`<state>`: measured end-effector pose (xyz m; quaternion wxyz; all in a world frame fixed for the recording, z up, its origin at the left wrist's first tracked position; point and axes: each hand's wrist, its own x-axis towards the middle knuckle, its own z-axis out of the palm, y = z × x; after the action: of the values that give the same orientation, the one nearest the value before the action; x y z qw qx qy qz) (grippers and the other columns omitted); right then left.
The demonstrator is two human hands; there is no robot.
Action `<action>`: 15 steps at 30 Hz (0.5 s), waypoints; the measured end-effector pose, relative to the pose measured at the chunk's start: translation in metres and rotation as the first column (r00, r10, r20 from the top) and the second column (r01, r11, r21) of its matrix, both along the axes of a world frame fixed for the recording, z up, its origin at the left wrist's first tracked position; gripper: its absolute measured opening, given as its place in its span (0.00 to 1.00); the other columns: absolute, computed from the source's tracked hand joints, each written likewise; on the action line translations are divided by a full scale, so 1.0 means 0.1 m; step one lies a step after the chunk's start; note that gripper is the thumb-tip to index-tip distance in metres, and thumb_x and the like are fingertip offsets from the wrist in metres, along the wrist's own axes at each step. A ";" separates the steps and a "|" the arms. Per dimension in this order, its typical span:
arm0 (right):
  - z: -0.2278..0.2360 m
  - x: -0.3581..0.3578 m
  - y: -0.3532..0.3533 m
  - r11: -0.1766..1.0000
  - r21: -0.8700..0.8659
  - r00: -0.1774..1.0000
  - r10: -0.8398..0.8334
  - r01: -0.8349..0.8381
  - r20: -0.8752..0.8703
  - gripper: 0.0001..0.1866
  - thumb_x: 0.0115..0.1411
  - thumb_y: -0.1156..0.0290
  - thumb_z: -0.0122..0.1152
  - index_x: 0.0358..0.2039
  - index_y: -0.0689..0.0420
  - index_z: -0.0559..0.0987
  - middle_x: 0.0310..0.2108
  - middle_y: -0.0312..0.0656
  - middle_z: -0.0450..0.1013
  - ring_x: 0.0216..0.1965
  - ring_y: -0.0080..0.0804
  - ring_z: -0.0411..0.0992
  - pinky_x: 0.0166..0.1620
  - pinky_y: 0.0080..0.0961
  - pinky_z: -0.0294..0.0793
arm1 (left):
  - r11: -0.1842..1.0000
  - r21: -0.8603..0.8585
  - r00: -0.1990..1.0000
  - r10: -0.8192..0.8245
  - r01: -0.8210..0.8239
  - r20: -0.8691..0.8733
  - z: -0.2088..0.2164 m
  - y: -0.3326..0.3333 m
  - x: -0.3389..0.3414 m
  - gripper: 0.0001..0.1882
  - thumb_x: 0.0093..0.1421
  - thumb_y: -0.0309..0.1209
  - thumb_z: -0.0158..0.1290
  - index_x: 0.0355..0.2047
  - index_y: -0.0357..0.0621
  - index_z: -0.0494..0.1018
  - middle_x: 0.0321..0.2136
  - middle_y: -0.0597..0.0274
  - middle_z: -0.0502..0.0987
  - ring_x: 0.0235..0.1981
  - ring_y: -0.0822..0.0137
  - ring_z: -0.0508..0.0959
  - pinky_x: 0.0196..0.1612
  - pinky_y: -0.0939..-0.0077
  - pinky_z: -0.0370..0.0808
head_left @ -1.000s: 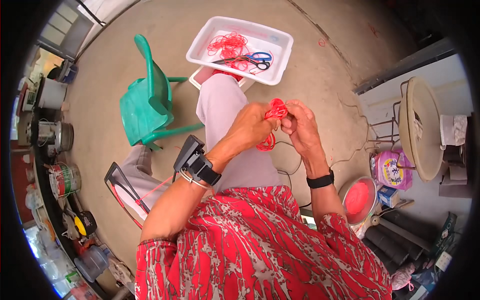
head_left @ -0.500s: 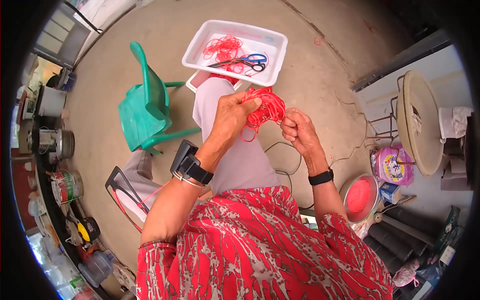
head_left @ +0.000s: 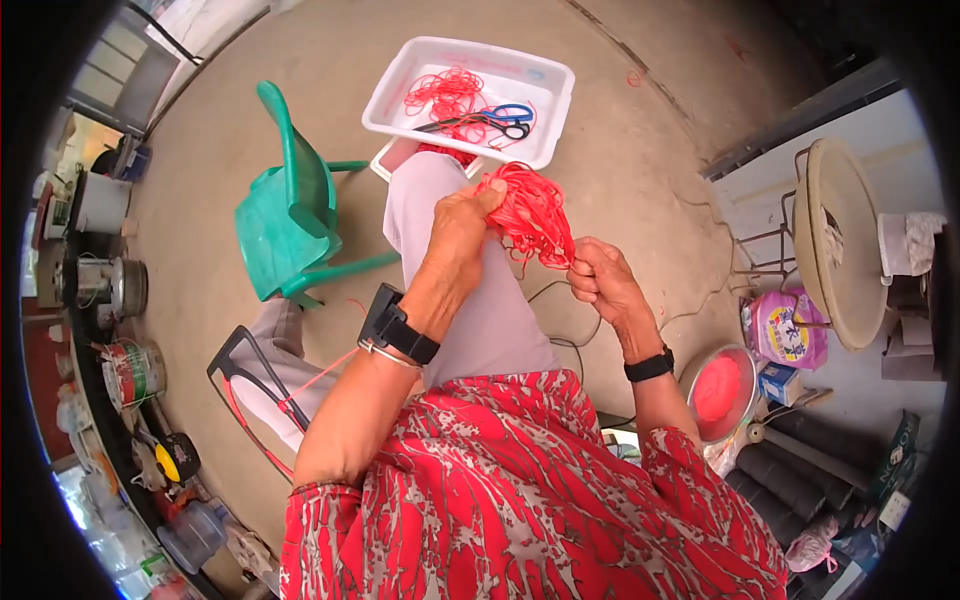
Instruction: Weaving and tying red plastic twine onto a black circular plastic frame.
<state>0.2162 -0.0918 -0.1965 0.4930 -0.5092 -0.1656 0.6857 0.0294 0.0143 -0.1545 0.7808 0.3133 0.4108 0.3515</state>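
Note:
A bundle of thin red cord [head_left: 530,215] hangs between my hands above my knee. My left hand [head_left: 463,225] is closed on its upper left side, thumb pressed over the loops. At the bundle's lower right end, my right hand [head_left: 603,278] pinches the gathered cord, fingers curled in. Beyond my knee stands a white plastic tray [head_left: 400,88], holding a loose tangle of red cord [head_left: 447,95], blue-handled scissors [head_left: 508,114] and black-handled scissors [head_left: 515,130]. Part of another white container [head_left: 393,157] with red material shows beneath the tray.
A green plastic chair [head_left: 290,225] stands left of my legs. By my left leg is a black frame [head_left: 240,350] with red cord on it. To my right are a metal basin [head_left: 742,425] with red contents, a purple bag [head_left: 787,330] and a round board [head_left: 840,245] on edge.
The bundle is now stretched out diagonally between my hands, its loops fanned. My left hand has risen slightly and my right has moved a little down and to the right.

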 end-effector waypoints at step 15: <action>0.28 -0.13 -0.06 0.997 -0.069 0.995 0.028 -0.035 -0.096 0.11 0.62 0.71 0.46 0.21 0.49 0.63 0.16 0.23 0.52 0.13 0.12 0.49 0.15 0.14 0.48 | 0.996 -0.033 0.959 -0.067 0.079 0.275 -0.09 0.01 -0.06 0.17 0.65 0.34 0.47 0.48 0.31 0.69 0.41 0.56 0.77 0.39 0.68 0.78 0.42 0.71 0.76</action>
<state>0.2031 -0.0979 -0.1690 0.4711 -0.4903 -0.1256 0.7224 0.0235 0.0154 -0.1635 0.8491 0.2596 0.2945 0.3534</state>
